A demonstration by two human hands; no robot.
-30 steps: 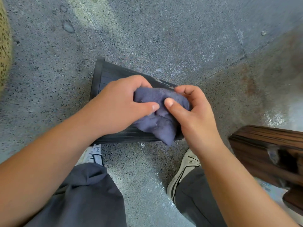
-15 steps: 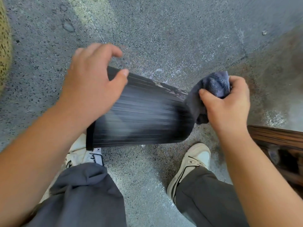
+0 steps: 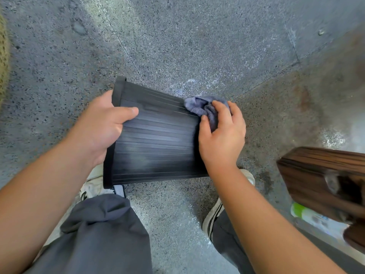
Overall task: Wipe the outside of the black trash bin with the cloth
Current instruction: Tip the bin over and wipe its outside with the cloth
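The black trash bin (image 3: pixel 156 143) is held on its side above the speckled floor (image 3: pixel 177 46), rim to the left and base to the right. Since half a second ago the left hand (image 3: pixel 98 131) has been brought down from a spread hover onto the rim end, which is now clasped, thumb laid across the ribbed wall. The cloth (image 3: pixel 205 108), then carried clear of the base, is now pressed against the bin's far right corner, bunched under the right hand (image 3: pixel 221 139), whose fingers are closed over it. The bin is thus steadied and a wiping stroke can probably be begun; dull grey smears on the near wall suggest most of the surface is not yet cleaned. Open floor lies beyond and to the left. A wooden piece of furniture (image 3: pixel 324 175) stands near on the right, and the shoes (image 3: pixel 215 212) lie just below, so strokes toward the rim are judged freest.
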